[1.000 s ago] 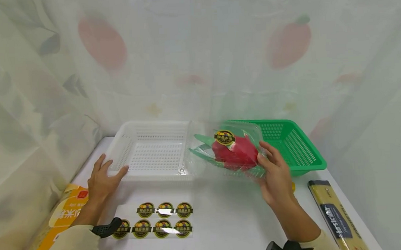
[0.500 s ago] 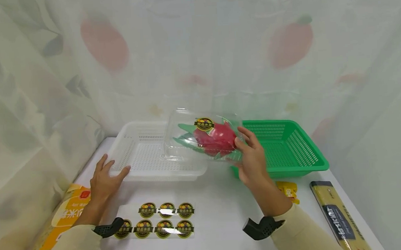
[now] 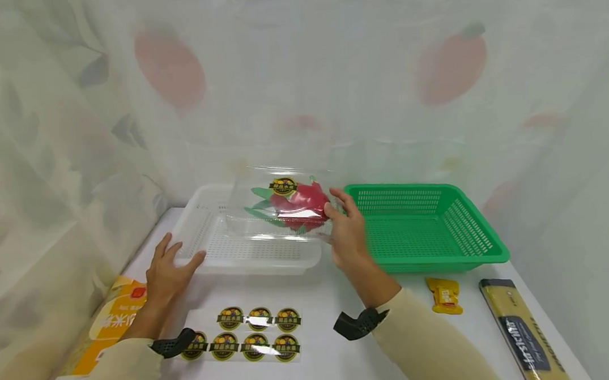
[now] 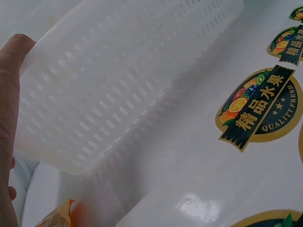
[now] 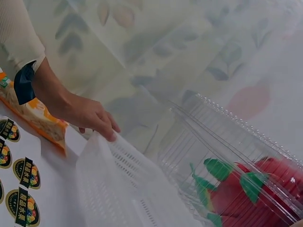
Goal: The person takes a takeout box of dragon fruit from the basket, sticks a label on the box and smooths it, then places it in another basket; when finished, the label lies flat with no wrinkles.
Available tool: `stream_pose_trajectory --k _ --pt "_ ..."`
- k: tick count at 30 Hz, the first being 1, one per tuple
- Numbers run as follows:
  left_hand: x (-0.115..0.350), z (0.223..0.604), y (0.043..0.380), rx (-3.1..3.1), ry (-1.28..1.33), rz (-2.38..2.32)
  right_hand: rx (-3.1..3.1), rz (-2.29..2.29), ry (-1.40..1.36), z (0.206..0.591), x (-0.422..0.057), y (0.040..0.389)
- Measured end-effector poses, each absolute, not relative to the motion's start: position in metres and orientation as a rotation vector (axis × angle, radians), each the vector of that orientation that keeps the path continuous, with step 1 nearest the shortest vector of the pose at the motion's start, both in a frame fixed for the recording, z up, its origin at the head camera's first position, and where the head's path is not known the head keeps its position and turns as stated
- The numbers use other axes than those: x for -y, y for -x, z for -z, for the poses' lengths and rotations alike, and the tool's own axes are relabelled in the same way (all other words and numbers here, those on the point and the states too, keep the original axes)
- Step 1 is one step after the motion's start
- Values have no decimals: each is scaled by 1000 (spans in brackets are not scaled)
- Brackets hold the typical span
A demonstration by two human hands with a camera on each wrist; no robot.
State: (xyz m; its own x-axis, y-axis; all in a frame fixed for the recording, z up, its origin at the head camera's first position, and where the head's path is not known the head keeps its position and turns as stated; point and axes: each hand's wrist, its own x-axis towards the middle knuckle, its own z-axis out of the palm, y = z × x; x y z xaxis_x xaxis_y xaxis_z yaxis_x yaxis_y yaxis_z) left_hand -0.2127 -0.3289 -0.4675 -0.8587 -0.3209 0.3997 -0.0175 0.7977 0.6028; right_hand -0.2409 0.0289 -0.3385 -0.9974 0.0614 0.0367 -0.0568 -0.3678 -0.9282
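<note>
A clear plastic fruit box (image 3: 244,221) with a red dragon fruit (image 3: 300,204) and its green leaves inside is held above the white basket (image 3: 211,265). My right hand (image 3: 348,230) grips the box by its right end, thumb on top; fingers underneath are partly hidden. On the lid is a round black-and-gold fruit sticker (image 3: 283,186). My left hand (image 3: 169,272) holds the white basket at its front left corner, thumb along the front rim. The right wrist view shows that left hand (image 5: 90,113) on the rim and the dragon fruit (image 5: 236,198) through the plastic.
Right of the white basket stands a green basket (image 3: 440,262). A sheet of several stickers (image 3: 239,333) lies in front. An orange food bag (image 3: 111,323) lies at left, a small yellow packet (image 3: 444,295) and a spaghetti pack (image 3: 525,330) at right. A patterned curtain (image 3: 299,71) hangs behind.
My right hand has carried the fruit box leftward from in front of the green basket to above the white basket. My left hand stays at the white basket's corner.
</note>
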Motion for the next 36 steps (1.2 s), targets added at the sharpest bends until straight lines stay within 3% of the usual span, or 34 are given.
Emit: stream_pose_trajectory --k 20,36 --pt "327 471 216 2488 -251 825 1865 -2412 40 383 38 279" --pt "330 471 216 2435 -232 820 2018 -2312 110 407 64 292"
